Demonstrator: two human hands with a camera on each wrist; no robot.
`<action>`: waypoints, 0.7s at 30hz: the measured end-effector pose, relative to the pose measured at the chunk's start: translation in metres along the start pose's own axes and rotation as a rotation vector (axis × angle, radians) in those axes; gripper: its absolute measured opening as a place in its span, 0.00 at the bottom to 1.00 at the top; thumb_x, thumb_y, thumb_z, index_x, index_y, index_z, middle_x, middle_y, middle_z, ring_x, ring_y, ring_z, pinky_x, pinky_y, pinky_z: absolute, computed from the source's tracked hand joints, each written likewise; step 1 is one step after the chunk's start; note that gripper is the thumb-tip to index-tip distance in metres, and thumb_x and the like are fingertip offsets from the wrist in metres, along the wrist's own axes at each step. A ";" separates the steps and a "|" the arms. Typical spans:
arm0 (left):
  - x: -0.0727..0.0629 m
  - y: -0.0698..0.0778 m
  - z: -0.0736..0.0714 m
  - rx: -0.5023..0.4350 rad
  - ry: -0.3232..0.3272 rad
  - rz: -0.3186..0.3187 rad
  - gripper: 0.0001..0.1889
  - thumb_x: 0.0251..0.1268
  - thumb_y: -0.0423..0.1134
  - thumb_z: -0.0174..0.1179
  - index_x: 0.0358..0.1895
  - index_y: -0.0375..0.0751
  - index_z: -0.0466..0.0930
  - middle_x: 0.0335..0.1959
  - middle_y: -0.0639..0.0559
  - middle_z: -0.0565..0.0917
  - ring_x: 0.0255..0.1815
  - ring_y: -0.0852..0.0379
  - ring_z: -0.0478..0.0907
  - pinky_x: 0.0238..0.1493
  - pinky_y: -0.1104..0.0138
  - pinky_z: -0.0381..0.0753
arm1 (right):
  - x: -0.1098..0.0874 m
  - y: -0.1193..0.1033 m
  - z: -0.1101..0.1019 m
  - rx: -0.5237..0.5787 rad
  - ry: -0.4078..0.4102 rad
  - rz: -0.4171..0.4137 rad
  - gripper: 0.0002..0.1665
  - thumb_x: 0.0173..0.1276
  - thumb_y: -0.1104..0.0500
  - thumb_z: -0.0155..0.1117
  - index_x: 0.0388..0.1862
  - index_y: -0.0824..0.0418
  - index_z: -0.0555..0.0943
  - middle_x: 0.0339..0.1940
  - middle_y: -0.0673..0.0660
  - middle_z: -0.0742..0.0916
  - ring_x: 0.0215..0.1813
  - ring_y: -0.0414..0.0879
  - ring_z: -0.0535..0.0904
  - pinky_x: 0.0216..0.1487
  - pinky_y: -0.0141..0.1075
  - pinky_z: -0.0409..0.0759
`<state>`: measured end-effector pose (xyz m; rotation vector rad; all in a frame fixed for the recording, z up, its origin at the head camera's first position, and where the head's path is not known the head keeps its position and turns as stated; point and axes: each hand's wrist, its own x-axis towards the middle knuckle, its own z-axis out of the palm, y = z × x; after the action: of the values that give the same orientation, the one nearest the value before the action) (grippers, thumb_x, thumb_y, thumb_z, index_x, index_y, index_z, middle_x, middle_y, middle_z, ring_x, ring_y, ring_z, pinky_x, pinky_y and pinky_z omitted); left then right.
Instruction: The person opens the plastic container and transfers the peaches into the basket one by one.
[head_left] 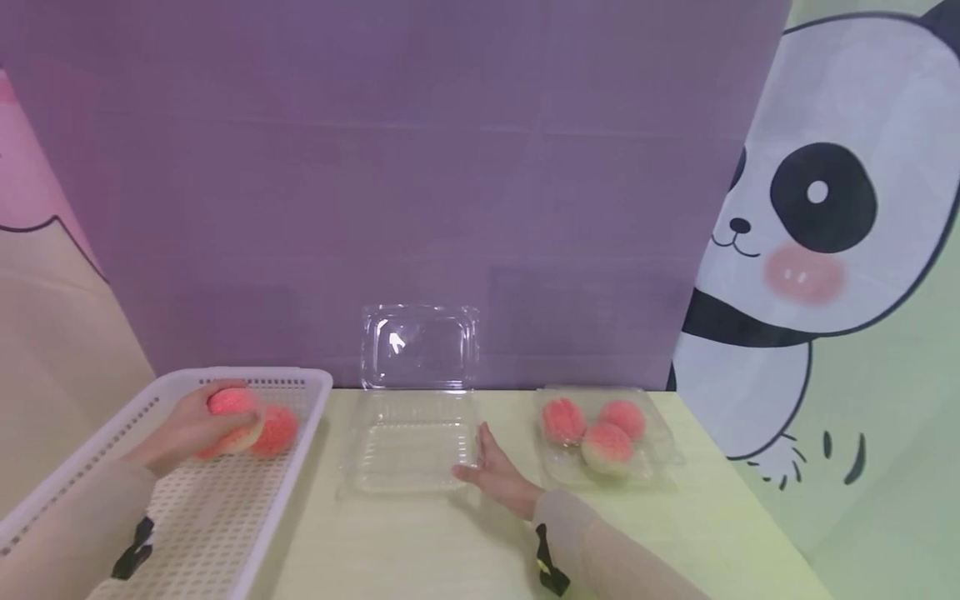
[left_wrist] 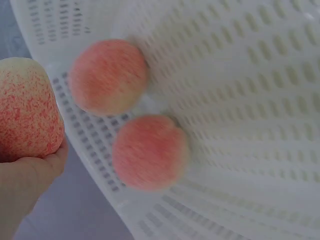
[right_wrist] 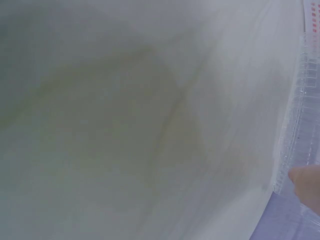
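Observation:
My left hand (head_left: 197,425) grips a pink-and-cream peach (head_left: 232,402) over the white basket (head_left: 324,392). In the left wrist view, that held peach (left_wrist: 29,110) is at the left edge, with two other peaches, an upper one (left_wrist: 108,77) and a lower one (left_wrist: 150,152), lying in the basket. My right hand (head_left: 498,477) is at the near right corner of a clear plastic clamshell box (head_left: 416,446), its fingers extended along the side and its thumb at the rim. The box's lid (head_left: 420,346) stands raised at the back. The right wrist view catches only part of this hand (right_wrist: 307,187).
A second clear clamshell box (head_left: 555,477) on the right holds three peaches (head_left: 607,446). Both boxes stand on a pale yellow table (head_left: 420,550). A purple backdrop (head_left: 420,183) rises behind it, and a panda-printed cloth (head_left: 832,275) hangs at the right.

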<state>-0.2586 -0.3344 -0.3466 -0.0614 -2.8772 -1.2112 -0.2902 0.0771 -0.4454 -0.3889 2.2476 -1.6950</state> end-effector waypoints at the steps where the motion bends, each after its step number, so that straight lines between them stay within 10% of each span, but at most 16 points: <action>1: -0.002 -0.004 -0.002 0.007 0.007 -0.003 0.40 0.58 0.52 0.59 0.65 0.29 0.55 0.57 0.26 0.68 0.47 0.43 0.73 0.35 0.64 0.78 | 0.000 0.000 0.000 0.001 -0.003 0.000 0.60 0.60 0.51 0.63 0.72 0.63 0.30 0.74 0.64 0.42 0.73 0.63 0.40 0.71 0.55 0.43; 6: -0.007 -0.025 -0.008 0.048 0.058 0.038 0.36 0.56 0.48 0.62 0.61 0.26 0.62 0.54 0.28 0.72 0.43 0.58 0.76 0.39 0.68 0.76 | -0.001 0.000 0.000 0.001 -0.005 0.006 0.60 0.59 0.50 0.63 0.72 0.62 0.30 0.74 0.63 0.42 0.73 0.63 0.41 0.71 0.55 0.44; 10: -0.009 -0.039 -0.012 -0.051 0.038 0.149 0.25 0.57 0.41 0.62 0.56 0.34 0.71 0.46 0.50 0.81 0.36 0.74 0.74 0.35 0.72 0.78 | -0.001 -0.001 0.001 -0.001 -0.007 0.008 0.60 0.59 0.50 0.63 0.72 0.62 0.30 0.74 0.63 0.42 0.73 0.64 0.42 0.71 0.55 0.44; 14: -0.010 -0.051 -0.012 -0.094 -0.007 0.230 0.20 0.56 0.37 0.63 0.53 0.37 0.74 0.43 0.56 0.83 0.37 0.69 0.77 0.35 0.71 0.79 | 0.000 -0.001 0.001 -0.001 -0.001 0.008 0.61 0.59 0.50 0.63 0.72 0.63 0.31 0.74 0.63 0.42 0.73 0.64 0.42 0.71 0.55 0.43; 21: -0.018 -0.071 -0.009 0.057 -0.091 -0.048 0.38 0.57 0.46 0.61 0.61 0.21 0.56 0.51 0.26 0.73 0.46 0.46 0.75 0.40 0.62 0.78 | 0.000 0.000 0.002 0.004 0.003 0.008 0.61 0.59 0.50 0.63 0.72 0.63 0.30 0.74 0.64 0.42 0.73 0.63 0.41 0.71 0.55 0.43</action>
<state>-0.2440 -0.3912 -0.3916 -0.0484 -3.0068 -1.1622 -0.2894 0.0755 -0.4460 -0.3760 2.2443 -1.6964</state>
